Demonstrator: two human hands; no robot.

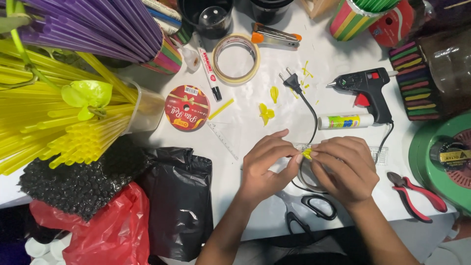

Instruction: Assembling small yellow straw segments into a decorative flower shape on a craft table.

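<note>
pinching a small yellow straw piece [307, 153] between my left hand [267, 167] and right hand [343, 169], fingertips closed on it from nine and three o'clock, above the white table [255, 113]; scissors [314, 211] lie at six.

Bare white table [255, 132] lies open ahead of the hands, between the red ribbon spool [187, 108] and the glue stick [345, 121]. A black power cord [309, 115] crosses it (yellow scraps scattered alongside). Scissors [306, 208] block the near edge; red pliers [417, 195] and the glue gun [368, 88] close the right side.
</note>
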